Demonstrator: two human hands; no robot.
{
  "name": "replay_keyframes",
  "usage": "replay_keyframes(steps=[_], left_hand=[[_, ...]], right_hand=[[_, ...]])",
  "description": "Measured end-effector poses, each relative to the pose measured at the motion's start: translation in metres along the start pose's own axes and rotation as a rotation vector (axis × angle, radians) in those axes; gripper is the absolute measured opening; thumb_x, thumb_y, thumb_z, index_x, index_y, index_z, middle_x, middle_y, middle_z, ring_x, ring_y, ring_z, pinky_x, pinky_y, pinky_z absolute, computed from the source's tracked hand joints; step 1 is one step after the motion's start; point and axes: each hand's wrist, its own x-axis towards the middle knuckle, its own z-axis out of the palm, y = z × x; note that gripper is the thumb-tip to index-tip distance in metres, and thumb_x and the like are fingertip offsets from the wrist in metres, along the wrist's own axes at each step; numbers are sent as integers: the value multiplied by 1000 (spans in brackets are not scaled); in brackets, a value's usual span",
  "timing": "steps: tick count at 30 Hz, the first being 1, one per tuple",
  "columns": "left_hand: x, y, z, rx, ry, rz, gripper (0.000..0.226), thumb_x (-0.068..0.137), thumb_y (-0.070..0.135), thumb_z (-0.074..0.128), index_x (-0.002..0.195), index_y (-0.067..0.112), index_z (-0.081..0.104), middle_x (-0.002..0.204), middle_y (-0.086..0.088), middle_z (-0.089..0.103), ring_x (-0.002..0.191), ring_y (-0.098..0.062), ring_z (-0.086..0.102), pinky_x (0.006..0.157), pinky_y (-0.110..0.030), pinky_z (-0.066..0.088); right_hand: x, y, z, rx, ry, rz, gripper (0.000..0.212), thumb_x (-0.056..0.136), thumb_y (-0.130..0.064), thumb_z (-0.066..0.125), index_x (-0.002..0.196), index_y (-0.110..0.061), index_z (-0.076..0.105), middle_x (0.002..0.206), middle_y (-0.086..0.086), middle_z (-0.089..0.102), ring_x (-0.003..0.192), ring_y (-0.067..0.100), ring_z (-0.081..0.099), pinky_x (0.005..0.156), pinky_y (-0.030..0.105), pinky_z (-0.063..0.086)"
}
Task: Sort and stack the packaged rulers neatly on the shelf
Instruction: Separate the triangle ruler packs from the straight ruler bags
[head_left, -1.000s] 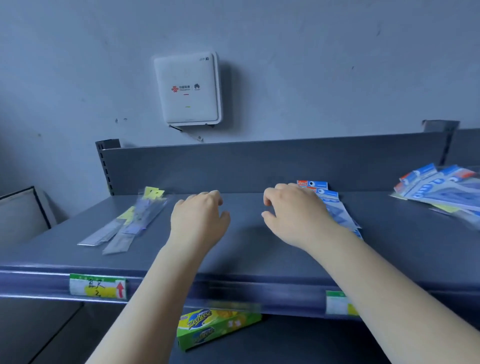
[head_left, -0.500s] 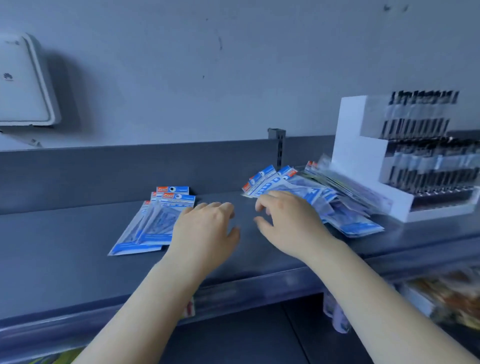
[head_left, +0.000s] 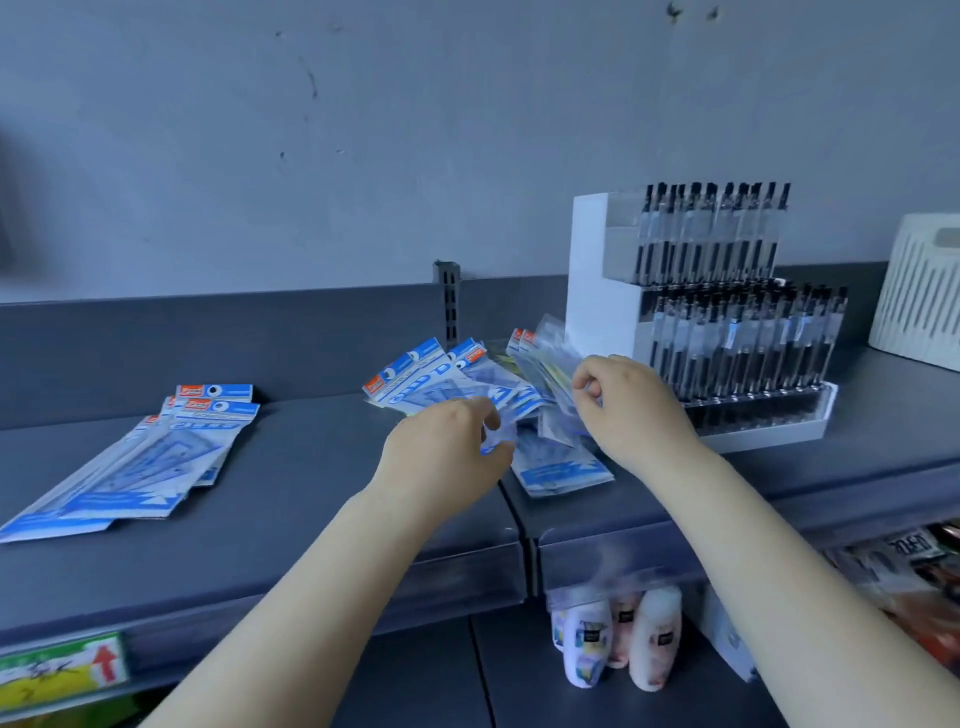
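Blue ruler packs (head_left: 467, 387) fanned under both hands; left fingers (head_left: 491, 415), right fingers (head_left: 584, 379) pinching packets.

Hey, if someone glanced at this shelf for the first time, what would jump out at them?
Probably both hands, the left hand and right hand, digging into the messy fan of blue ruler packs mid-shelf. Next, the white pen display packed with black pens at the right, then the tidier ruler stack lying at the left.

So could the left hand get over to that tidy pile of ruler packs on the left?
Probably yes: the left hand has bare shelf between it and the pile.
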Motion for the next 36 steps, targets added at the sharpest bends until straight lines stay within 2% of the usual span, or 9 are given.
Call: replay_keyframes(steps=[4, 9, 16, 18, 21, 25, 30, 33, 36], left_hand=[[33, 24, 14, -136, -96, -98, 23, 89, 35, 54, 106, 20, 59, 98, 5, 62, 93, -18, 57, 79, -29, 45], [63, 34, 29, -256, -146, -230, 22, 87, 38, 58, 87, 17, 57, 79, -1, 57, 74, -18, 51, 66, -27, 37], [70, 33, 33, -353, -187, -294, 50, 78, 31, 74, 120, 7, 60, 114, -9, 65, 103, -23, 61, 84, -27, 44], [68, 26, 27, -434, -176, -329, 40, 81, 23, 72, 117, 7, 61, 107, -12, 69, 80, -24, 62, 74, -27, 45], [63, 10, 19, -654, -136, -439, 29, 83, 12, 69, 110, 5, 64, 74, -9, 69, 49, -17, 49, 60, -23, 48], [52, -1, 10, -977, -89, -531, 24, 84, 1, 66, 108, 0, 63, 65, -6, 63, 40, -9, 59, 50, -19, 55], [32, -8, -3, -1095, -73, -526, 11, 84, 0, 64, 95, 4, 66, 64, -7, 62, 45, -11, 58, 46, -20, 54], [13, -9, -7, -1131, -60, -515, 9, 86, 1, 63, 86, 9, 66, 71, -9, 60, 48, -11, 55, 44, -19, 52], [-4, -9, -9, -1207, -17, -497, 8, 87, 2, 60, 88, 7, 65, 74, -11, 59, 52, -13, 53, 45, -20, 52]], right_hand=[[11, 28, 1, -101, -215, 58, 29, 97, -21, 39, 112, -6, 59, 112, 12, 63, 102, 30, 56, 85, 39, 48], [14, 36, 10, -57, -254, 14, 28, 96, -23, 40, 106, -11, 63, 104, 8, 66, 94, 27, 57, 79, 34, 48], [10, 41, 15, -13, -222, -35, 31, 97, -26, 39, 114, -20, 64, 119, 1, 62, 111, 23, 53, 87, 31, 41], [10, 42, 15, 3, -215, -42, 31, 97, -27, 39, 116, -22, 64, 121, 0, 61, 113, 22, 52, 88, 30, 40], [10, 43, 15, 32, -198, -41, 29, 97, -27, 40, 114, -23, 63, 121, -3, 61, 112, 18, 52, 88, 28, 39], [11, 41, 15, 31, -201, -11, 28, 96, -27, 39, 111, -22, 62, 122, -5, 60, 112, 18, 52, 88, 28, 40], [12, 35, 13, 64, -186, 6, 29, 97, -25, 41, 120, -21, 57, 131, -7, 55, 119, 15, 49, 92, 26, 38], [9, 27, 15, 212, -123, -29, 25, 94, -22, 48, 114, -16, 62, 117, -1, 60, 112, 16, 51, 93, 26, 38], [4, 14, 13, 340, -42, -39, 13, 89, -21, 56, 91, -16, 68, 87, -5, 61, 80, 8, 53, 75, 23, 41]])
